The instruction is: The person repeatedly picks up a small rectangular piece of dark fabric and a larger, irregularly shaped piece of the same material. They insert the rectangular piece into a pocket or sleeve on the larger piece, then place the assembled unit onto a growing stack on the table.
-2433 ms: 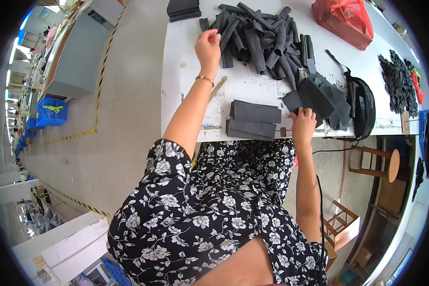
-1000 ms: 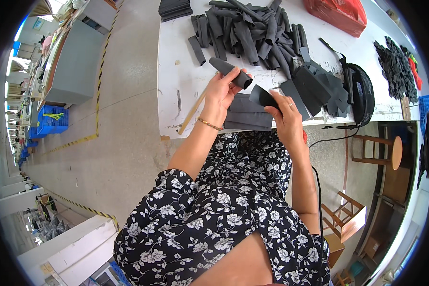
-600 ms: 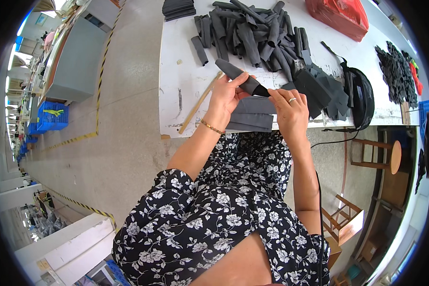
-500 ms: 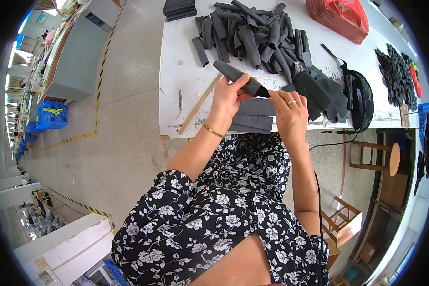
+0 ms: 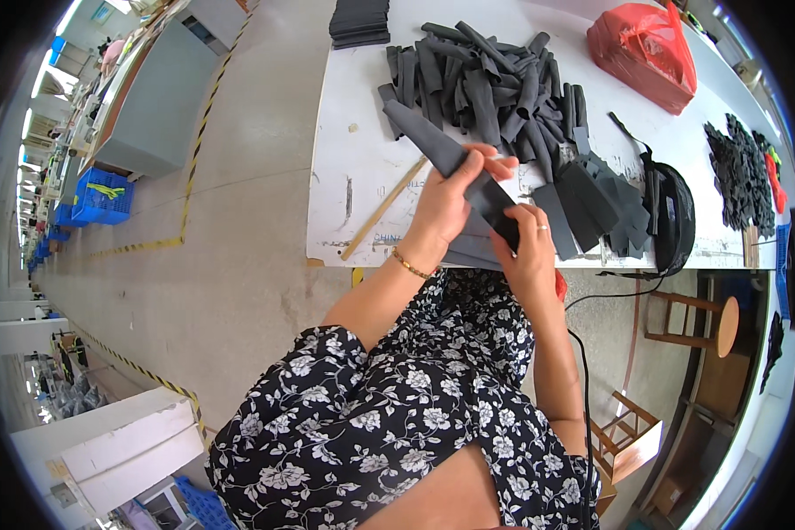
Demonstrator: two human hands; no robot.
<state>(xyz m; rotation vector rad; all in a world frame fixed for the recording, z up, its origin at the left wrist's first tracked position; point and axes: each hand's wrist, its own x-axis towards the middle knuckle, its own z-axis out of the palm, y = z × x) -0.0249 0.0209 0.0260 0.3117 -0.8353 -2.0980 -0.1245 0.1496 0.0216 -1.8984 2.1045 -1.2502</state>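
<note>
Above the table's near edge, my left hand [image 5: 450, 196] is closed around a long dark grey fabric sleeve [image 5: 422, 138], which slants up to the far left. Its fingertips stick out past the right side. A smoother black strip [image 5: 493, 201] runs from the sleeve to my right hand [image 5: 530, 247], which pinches its lower end between thumb and fingers. Whether the strip lies inside the sleeve is hidden by my left hand. Flat grey fabric pieces [image 5: 473, 250] lie under my hands, partly covered by them. A pile of rolled grey fabric tubes [image 5: 481, 97] lies beyond.
On the white table [image 5: 336, 177] are a wooden stick [image 5: 384, 208], flat dark panels [image 5: 583, 208], a stack of dark pieces [image 5: 359, 22], a red plastic bag [image 5: 645, 53], a black bag [image 5: 674, 212] and a dark heap [image 5: 738, 172]. Wooden stools [image 5: 726, 327] stand at the right.
A longer stretch of black strip shows between my hands. My right hand has moved down toward me, and the sleeve tilts more steeply. The whole view has shifted slightly.
</note>
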